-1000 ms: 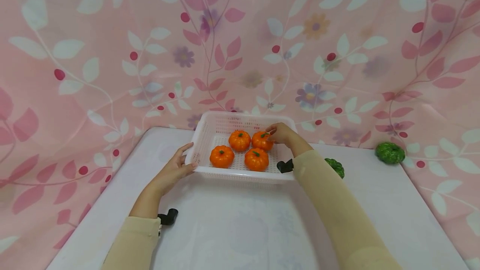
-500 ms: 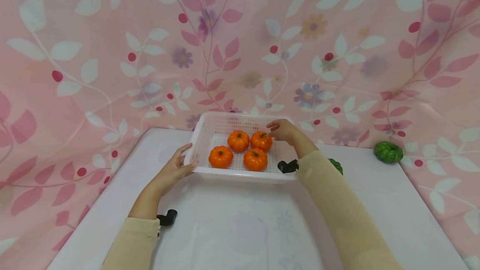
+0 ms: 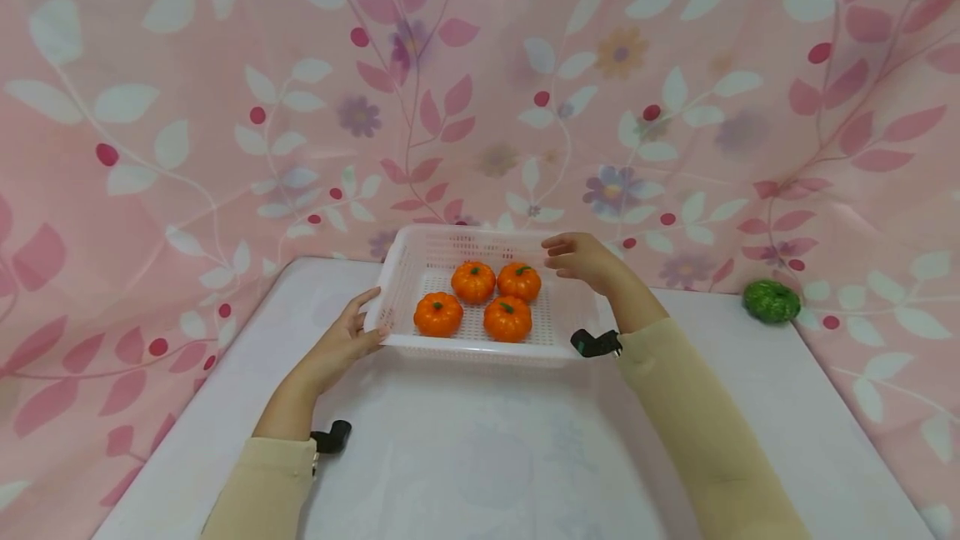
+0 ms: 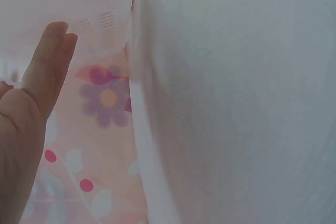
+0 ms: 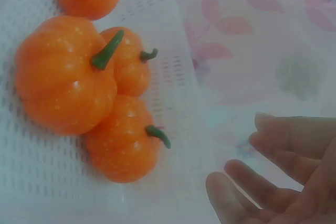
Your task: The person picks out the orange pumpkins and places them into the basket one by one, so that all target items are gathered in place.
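A white plastic basket (image 3: 480, 348) stands on the table with several small orange pumpkins inside. One is the back-right pumpkin (image 3: 519, 282); the front-left pumpkin (image 3: 438, 315) lies nearest the left wall. My left hand (image 3: 347, 342) rests against the basket's left end, thumb by the front corner. In the left wrist view its fingers (image 4: 44, 66) lie straight along the outer wall. Over the basket's right end hovers my right hand (image 3: 588, 263), holding nothing. In the right wrist view that hand's fingers (image 5: 262, 182) are loosely bent, apart from the green-stemmed pumpkins.
A green pumpkin-like vegetable (image 3: 772, 301) sits at the table's back right corner. Pink floral cloth (image 3: 480, 107) hangs behind the table and along its sides. A white cover (image 3: 465, 448) lies over the tabletop.
My right hand has let go of the back-right pumpkin and drawn off to the right. A second green vegetable beside the right sleeve is now hidden. My left hand stays at the basket.
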`<state>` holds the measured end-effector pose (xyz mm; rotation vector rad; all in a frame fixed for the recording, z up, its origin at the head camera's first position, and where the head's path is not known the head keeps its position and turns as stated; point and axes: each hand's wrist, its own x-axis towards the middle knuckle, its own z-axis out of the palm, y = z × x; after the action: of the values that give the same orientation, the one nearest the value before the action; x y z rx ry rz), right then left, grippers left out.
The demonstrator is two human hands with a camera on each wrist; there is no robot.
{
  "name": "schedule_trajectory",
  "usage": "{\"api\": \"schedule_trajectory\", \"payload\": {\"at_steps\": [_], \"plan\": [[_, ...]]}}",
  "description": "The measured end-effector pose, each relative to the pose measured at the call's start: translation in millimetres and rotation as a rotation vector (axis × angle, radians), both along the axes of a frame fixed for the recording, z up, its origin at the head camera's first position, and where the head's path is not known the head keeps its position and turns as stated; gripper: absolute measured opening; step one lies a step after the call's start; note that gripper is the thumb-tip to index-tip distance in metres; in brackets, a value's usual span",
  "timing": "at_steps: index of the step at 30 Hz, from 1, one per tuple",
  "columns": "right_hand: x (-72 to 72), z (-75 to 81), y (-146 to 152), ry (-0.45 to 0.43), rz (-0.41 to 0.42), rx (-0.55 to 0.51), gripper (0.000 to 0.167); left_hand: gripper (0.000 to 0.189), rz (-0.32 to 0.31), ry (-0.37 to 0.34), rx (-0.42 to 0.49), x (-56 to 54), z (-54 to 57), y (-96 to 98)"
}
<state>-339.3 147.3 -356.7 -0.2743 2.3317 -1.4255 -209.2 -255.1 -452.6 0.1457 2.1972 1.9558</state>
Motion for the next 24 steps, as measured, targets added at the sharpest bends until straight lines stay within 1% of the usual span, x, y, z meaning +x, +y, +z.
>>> {"api": "schedule_trajectory", "payload": {"at_steps": [6, 11, 15, 20, 24], "plan": [[17.4, 4.7, 11.0, 0.026, 0.006, -0.002, 0.048, 0.081, 0.003, 0.001, -0.003, 1.9, 2.7, 0.3], [28.8, 6.6, 19.7, 0.055, -0.004, 0.012, 0.047, 0.079, -0.005, 0.004, 0.018, 1.8, 2.9, 0.6], [37.0, 7.6, 25.3, 0.065, 0.001, 0.002, 0.048, 0.081, -0.005, 0.001, 0.012, 2.6, 2.2, 0.5], [45.5, 5.8, 31.9, 0.081, -0.013, 0.014, 0.048, 0.084, -0.010, 0.000, -0.024, 2.9, 1.3, -0.3], [52.2, 0.7, 36.3, 0.092, -0.034, 0.022, 0.049, 0.085, -0.014, 0.000, -0.027, 1.8, 1.4, -0.6]]}}
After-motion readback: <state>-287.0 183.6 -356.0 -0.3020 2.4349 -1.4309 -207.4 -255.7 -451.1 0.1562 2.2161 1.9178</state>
